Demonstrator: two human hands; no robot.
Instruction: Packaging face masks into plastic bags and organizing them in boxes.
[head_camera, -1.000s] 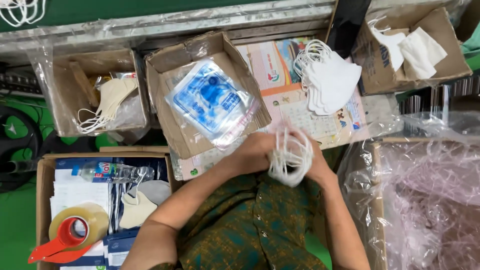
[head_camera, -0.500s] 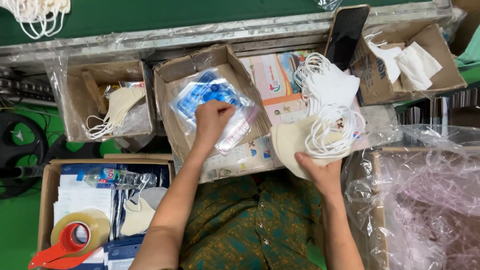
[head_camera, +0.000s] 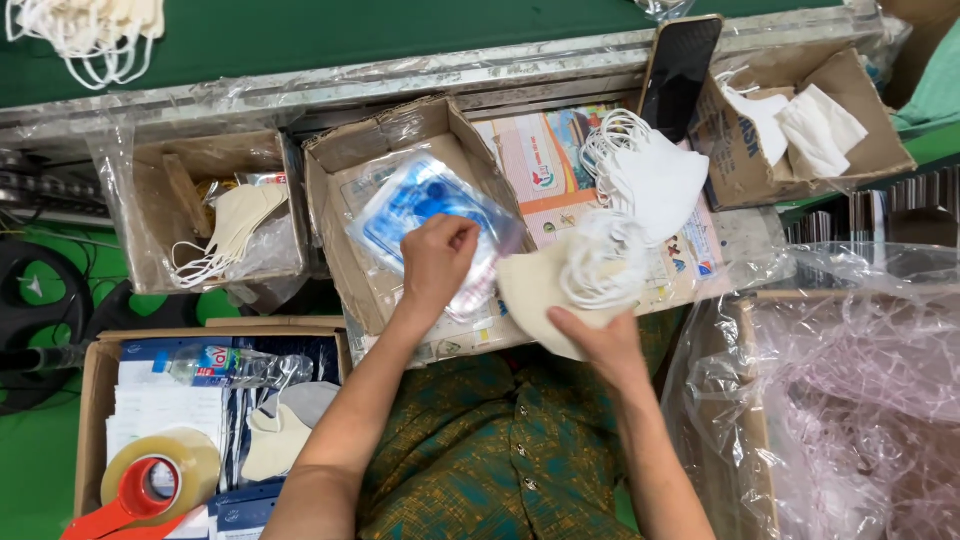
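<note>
Nearest, the right hand (head_camera: 598, 345) grips a cream face mask (head_camera: 545, 290) with bunched white ear loops, just right of the open cardboard box (head_camera: 340, 250). Inside that box, the left hand (head_camera: 437, 262) pinches a clear blue-printed packet (head_camera: 415, 205). Beyond the mask, right of the box, lies a stack of white masks (head_camera: 650, 180).

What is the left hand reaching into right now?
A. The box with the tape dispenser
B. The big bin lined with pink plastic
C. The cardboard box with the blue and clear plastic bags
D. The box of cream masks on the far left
C: the left hand rests its fingers on the blue and clear plastic bags in the middle cardboard box, while the right hand holds a cream mask.
</note>
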